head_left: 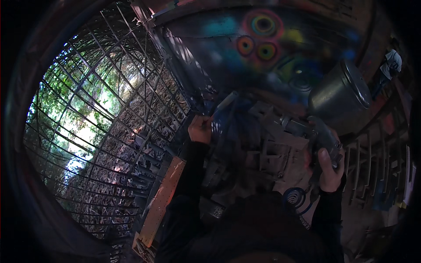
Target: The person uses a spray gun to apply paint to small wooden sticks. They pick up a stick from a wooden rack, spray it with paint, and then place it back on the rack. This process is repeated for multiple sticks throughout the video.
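My left hand (199, 130) is closed in a fist, left of the middle. From it a slim tool with a pale, wider end (226, 101) points up and to the right; its exact kind is too dim to make out. On the right, my right hand (332, 170) wraps round a dark hand-held power tool (325, 138), thumb along its near side. The tool's metallic round front (296, 126) points left. A blue coiled hose or cord (294, 197) hangs below; whether it joins the tool is unclear.
A metal grille (87, 87) with foliage beyond fills the left. Near my left arm lies a wooden board (164, 199). A metal pot-like container (335, 92) stands beyond my right hand, before a painted wall (210, 52). Another person (391, 63) is far right, above wooden racks (372, 162).
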{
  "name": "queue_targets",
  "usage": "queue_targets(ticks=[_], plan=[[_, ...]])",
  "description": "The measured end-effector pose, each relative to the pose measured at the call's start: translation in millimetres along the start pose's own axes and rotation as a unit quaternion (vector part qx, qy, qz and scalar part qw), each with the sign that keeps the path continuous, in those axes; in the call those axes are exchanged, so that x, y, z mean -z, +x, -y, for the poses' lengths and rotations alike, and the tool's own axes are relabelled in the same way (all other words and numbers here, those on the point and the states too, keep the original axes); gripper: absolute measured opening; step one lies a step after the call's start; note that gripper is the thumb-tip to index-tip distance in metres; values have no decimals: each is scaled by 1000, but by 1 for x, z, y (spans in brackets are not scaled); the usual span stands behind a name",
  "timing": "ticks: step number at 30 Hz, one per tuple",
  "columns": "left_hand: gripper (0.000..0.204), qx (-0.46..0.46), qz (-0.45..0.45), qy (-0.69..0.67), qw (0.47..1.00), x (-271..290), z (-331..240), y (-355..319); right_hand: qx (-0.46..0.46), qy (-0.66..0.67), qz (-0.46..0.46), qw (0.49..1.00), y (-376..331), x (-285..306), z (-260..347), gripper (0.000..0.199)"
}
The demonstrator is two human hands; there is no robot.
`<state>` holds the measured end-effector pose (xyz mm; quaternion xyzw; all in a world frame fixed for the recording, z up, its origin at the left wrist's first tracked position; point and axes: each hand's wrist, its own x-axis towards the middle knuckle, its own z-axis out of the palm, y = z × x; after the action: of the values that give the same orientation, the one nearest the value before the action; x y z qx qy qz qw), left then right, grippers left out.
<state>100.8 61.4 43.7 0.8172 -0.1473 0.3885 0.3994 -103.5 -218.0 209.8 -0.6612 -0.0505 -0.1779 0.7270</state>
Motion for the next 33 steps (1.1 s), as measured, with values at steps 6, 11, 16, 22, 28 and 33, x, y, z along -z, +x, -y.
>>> queue_targets(ticks=[6,11,16,22,28,33], plan=[[9,42,41,-47,997,1,-2,-4,2,1,-14,1000,1,-3,-2,56],[8,183,122,-154,963,0,-5,-13,51,-45,18,998,0,0,-11,54],[9,253,159,-240,924,5,-11,-13,40,-68,82,994,0,1,-10,51],[12,281,185,-286,898,15,-16,-11,15,-64,97,993,-1,0,-8,48],[12,300,186,-305,884,18,-18,-14,51,-55,66,995,0,-4,-10,47],[13,312,184,-310,879,22,-19,-14,27,-76,118,990,-3,2,-8,47]])
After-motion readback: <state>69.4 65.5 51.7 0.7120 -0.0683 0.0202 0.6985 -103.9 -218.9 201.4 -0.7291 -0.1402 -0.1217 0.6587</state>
